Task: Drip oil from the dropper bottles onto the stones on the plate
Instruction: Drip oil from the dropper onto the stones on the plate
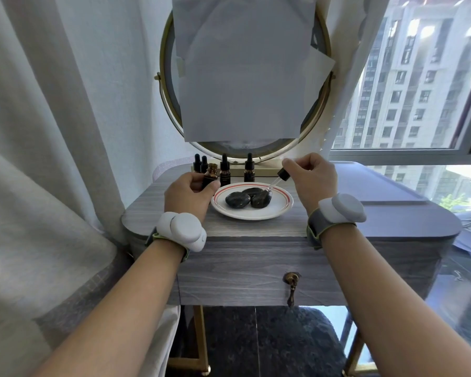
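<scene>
Dropper [278, 179], glass-tipped, in R hand [310, 178] over glossy rounded stones [237, 200] on plate [256, 215].

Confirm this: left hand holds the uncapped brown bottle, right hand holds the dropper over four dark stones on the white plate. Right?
Not quite. The head view shows three dark stones on the white plate, not four. The rest stands: left hand holds the uncapped brown bottle, right hand holds the dropper over them.

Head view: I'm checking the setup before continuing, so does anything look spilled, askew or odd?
Only the round mirror stands out: grey paper sheets cover nearly all its glass, overlapping crookedly. No spill shows on the plate or table.
</scene>
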